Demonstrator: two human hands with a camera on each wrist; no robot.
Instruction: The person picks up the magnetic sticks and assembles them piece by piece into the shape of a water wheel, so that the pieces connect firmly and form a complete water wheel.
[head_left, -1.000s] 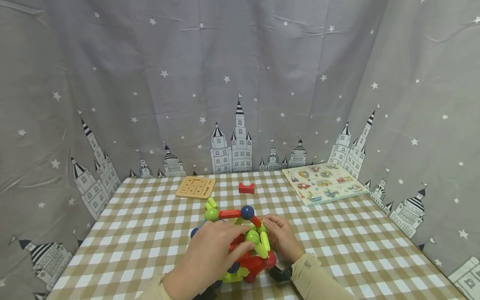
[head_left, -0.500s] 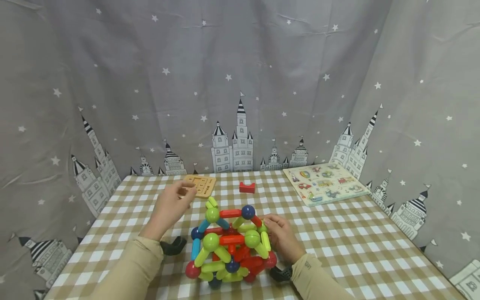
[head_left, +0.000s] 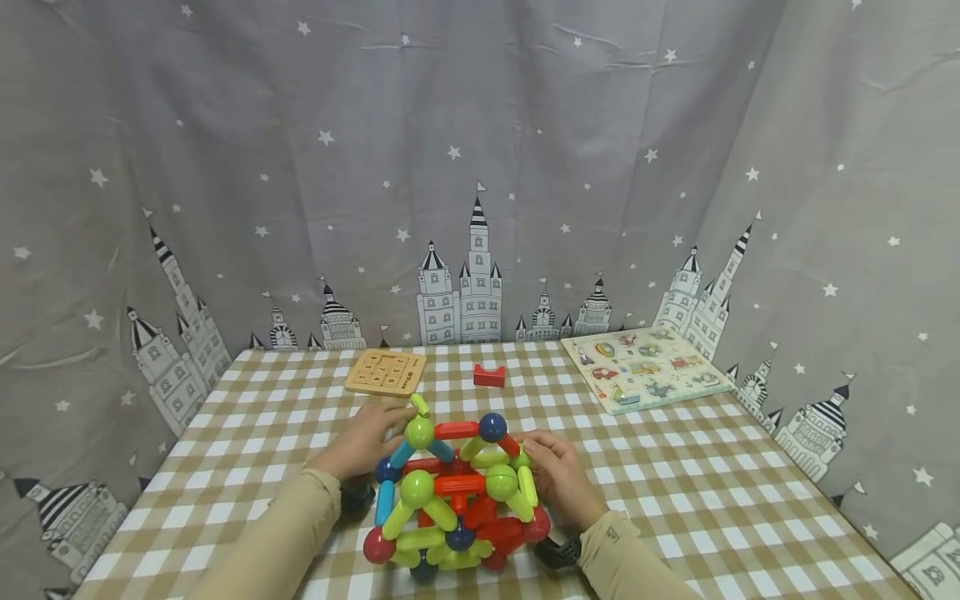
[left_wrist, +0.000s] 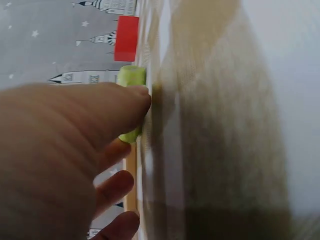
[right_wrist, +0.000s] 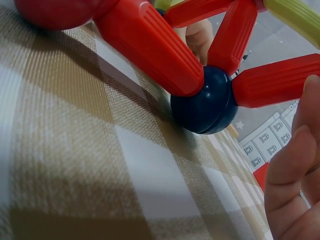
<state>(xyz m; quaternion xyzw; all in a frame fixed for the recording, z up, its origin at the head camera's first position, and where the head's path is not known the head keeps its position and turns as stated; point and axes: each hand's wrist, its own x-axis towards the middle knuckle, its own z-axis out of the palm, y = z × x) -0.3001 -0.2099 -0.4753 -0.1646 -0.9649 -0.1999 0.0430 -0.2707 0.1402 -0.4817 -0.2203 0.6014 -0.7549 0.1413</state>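
A magnetic ball-and-stick structure [head_left: 459, 484] of lime, red and blue rods with coloured balls stands on the table in front of me. My left hand [head_left: 367, 437] reaches behind its left side. In the left wrist view its thumb presses on a loose lime rod [left_wrist: 132, 75], pinching it against the fingers; the thumb covers the rod's middle. My right hand [head_left: 564, 477] holds the structure's right side by a lime ball [head_left: 522, 456]. In the right wrist view a fingertip touches a red rod [right_wrist: 275, 82] that joins a dark blue ball [right_wrist: 205, 102].
A wooden number puzzle [head_left: 386, 372] lies at the back left, with a red arch block [head_left: 489, 376] to its right. A picture puzzle board [head_left: 645, 368] lies at the back right. A checked cloth [head_left: 720, 500] covers the table, and a grey curtain [head_left: 375, 100] hangs behind.
My left hand has left the front of the structure, swung out to the left, then come in behind it to the loose lime rod. My right hand has stayed at the structure's right side.
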